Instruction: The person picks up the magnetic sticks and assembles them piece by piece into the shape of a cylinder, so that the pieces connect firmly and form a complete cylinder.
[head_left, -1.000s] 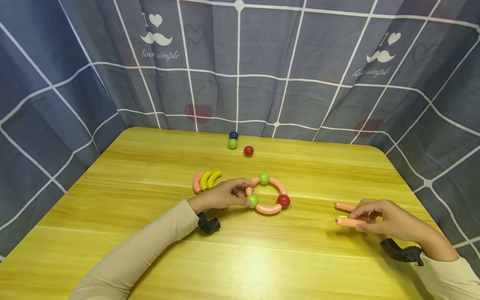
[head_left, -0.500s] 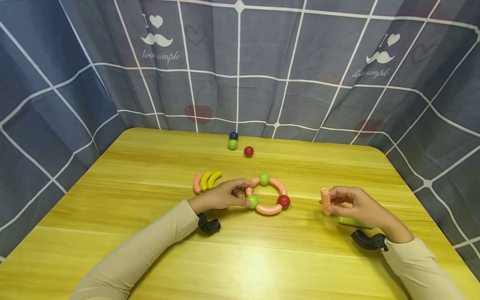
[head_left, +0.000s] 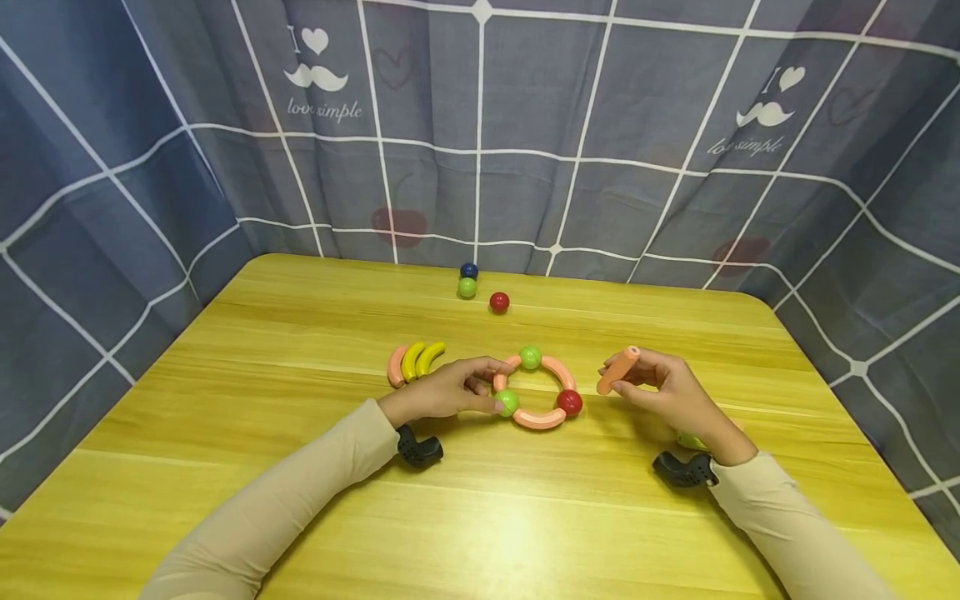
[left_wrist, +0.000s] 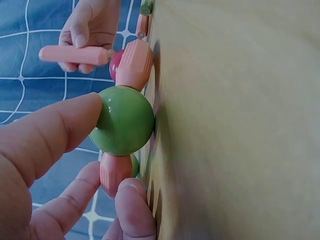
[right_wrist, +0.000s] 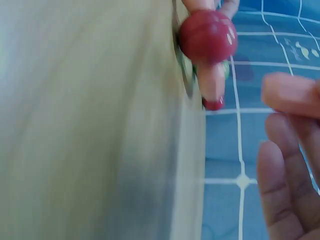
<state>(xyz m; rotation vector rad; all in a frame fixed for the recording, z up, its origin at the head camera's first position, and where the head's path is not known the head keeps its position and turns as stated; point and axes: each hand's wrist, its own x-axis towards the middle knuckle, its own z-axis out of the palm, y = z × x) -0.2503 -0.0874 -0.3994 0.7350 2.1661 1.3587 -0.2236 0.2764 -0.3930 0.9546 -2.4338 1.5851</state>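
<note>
- The right hand, right of centre in the head view, pinches the stick between thumb and fingers.
- The stick is in the air, its long axis slanting from lower left to upper right.
- The ring lies flat at centre, left of the stick; its red ball is the part nearest the right hand.
- The left hand grips the ring's left side, thumb on 1 green ball.
- The stick is pink, straight and faceted.
</note>
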